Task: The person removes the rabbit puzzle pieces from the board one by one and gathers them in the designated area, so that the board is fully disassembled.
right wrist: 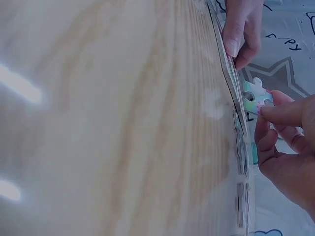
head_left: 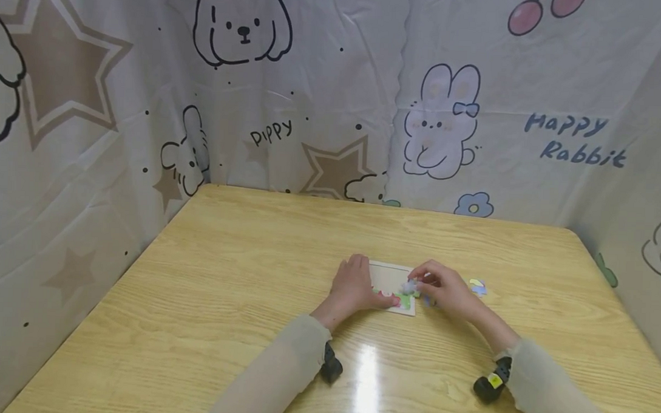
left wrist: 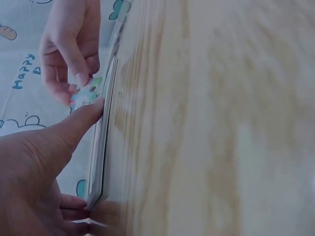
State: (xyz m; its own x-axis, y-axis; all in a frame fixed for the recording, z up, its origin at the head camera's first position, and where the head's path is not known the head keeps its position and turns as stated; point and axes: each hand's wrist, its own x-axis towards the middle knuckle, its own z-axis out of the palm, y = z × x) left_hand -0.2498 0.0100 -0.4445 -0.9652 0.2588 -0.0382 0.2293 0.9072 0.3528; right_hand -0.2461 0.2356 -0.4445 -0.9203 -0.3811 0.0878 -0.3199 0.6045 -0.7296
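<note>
A shallow jigsaw tray (head_left: pixel 389 274) with a pale bare upper area lies on the table, and green and pink pieces (head_left: pixel 405 301) fill part of its near side. My left hand (head_left: pixel 352 286) holds the tray at its left, with the thumb pressing on the near pieces and the fingers at the tray's edge. Over the tray's right side, my right hand (head_left: pixel 446 289) pinches a jigsaw piece (right wrist: pixel 257 96) between thumb and fingers. That piece shows pale blue, green and a bit of pink, and stands tilted in the right wrist view.
Loose jigsaw pieces (head_left: pixel 477 287) lie on the wooden table (head_left: pixel 241 258) to the right of the tray, one partly hidden below the right hand. A printed curtain (head_left: pixel 323 97) hangs behind the table and along its sides.
</note>
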